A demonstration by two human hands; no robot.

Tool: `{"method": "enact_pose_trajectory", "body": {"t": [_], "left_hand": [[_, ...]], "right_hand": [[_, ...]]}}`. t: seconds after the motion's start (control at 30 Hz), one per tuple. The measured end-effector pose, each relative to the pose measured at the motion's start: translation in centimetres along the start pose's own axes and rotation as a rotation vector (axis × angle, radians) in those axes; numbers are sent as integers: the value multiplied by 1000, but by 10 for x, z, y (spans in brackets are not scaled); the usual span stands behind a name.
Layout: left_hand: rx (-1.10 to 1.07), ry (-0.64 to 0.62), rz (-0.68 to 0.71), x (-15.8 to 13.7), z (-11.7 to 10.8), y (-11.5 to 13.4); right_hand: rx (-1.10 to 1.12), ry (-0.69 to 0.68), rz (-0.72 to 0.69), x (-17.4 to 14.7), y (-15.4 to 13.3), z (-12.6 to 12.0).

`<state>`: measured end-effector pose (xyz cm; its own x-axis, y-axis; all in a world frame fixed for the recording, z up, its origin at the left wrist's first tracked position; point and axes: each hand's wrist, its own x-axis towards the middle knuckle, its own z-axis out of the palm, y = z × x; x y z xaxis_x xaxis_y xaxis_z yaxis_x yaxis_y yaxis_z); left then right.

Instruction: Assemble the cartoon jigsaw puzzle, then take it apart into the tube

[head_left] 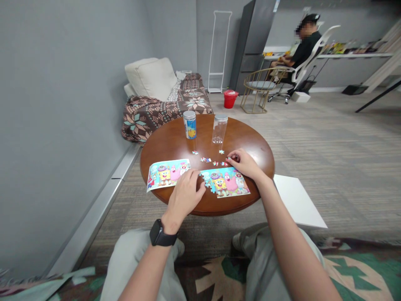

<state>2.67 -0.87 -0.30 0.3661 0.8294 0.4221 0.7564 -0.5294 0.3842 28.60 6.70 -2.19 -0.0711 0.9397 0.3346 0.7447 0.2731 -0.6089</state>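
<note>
A partly assembled cartoon jigsaw puzzle (231, 182) lies on the round wooden table, its left side jagged. My left hand (184, 193) rests between it and a printed reference picture (166, 173); its fingers are loosely bent, thumb apart, holding nothing visible, and they cover the picture's right part. Just above the puzzle's top edge, my right hand (246, 164) has its thumb and forefinger closed at a small puzzle piece (228, 159), partly hidden by the fingertips. Several loose puzzle pieces (206, 160) lie in a scattered row beyond the puzzle, with single ones farther back.
On the table (163, 142) stand a jar with a blue-yellow label (189, 125) and a clear jar (219, 130), both with silver lids. A white board (297, 200) is right of the table. Behind are a draped sofa (150, 79), a red bin (230, 99) and a seated person (302, 52).
</note>
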Motion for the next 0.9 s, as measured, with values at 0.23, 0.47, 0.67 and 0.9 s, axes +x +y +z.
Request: {"method": "enact_pose_trajectory", "body": {"t": [0.23,0.47,0.67,0.9], "left_hand": [[2,-3,5,-1,2,-2],[21,-15,-3,0,1,-1],[23,-17,3,-1,2,-2],[23,-27,-3,-1,3,-3]], "right_hand": [[90,0,57,-1,-5,-4],[389,16,136,0,-5,-9],[617,41,196,0,0,-9],[607,-15,190,1,4,-7]]}}
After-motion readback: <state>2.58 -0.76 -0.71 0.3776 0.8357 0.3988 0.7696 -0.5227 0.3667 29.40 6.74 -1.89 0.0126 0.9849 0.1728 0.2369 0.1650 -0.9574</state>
